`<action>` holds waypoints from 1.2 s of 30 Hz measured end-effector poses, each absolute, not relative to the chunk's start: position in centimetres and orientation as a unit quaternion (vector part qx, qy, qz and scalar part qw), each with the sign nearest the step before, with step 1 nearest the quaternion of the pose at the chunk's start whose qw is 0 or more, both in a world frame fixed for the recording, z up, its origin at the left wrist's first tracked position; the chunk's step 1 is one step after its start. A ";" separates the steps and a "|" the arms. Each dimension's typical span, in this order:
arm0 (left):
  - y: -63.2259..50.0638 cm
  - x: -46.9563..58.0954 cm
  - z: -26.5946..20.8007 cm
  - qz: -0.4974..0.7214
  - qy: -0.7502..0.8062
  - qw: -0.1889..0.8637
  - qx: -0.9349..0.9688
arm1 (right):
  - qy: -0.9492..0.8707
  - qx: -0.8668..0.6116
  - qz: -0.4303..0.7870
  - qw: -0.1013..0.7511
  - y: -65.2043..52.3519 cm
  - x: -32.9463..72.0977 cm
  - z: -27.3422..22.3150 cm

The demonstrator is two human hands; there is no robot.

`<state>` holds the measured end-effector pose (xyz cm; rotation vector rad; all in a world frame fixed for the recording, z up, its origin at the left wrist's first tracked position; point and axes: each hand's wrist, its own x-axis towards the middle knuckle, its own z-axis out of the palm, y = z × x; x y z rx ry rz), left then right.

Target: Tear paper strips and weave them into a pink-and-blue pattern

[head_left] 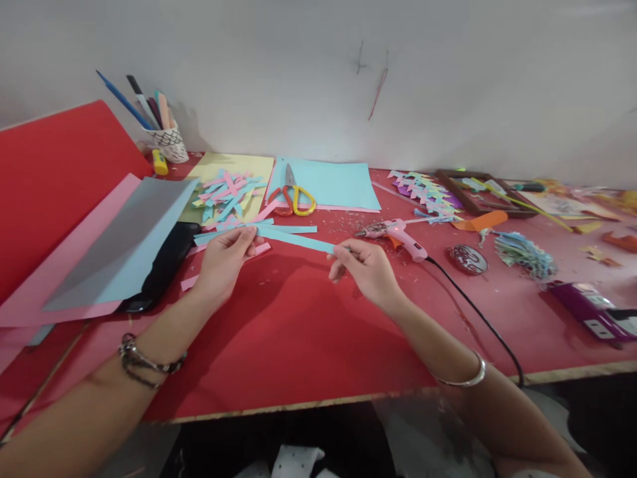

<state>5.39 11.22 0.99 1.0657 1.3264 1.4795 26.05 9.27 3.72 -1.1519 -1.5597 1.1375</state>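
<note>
A light blue paper strip [297, 239] stretches between my two hands above the red table. My left hand [226, 255] pinches its left end between thumb and fingers. At the other end, my right hand [365, 269] is closed on the strip with thumb and forefinger. Behind my left hand lie more blue and pink strips, among them a pink strip [262, 249]. A pink glue gun [393, 234] rests just beyond my right hand, its small light glowing. Scissors with red and yellow handles [292, 192] lie on light blue sheets [343, 182] farther back.
A heap of cut paper strips [229, 192] covers a yellow sheet. Left are stacked paper sheets [124, 245] and a patterned pen cup [169, 143]. The glue gun's black cord [478, 312] runs to the table's front edge. At right lie a tassel [525, 254] and a purple power strip [590, 309].
</note>
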 end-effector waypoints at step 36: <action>11.1 5.3 1.3 0.568 0.570 0.417 0.423 | -0.760 -0.437 0.200 0.437 7.9 26.2 4.1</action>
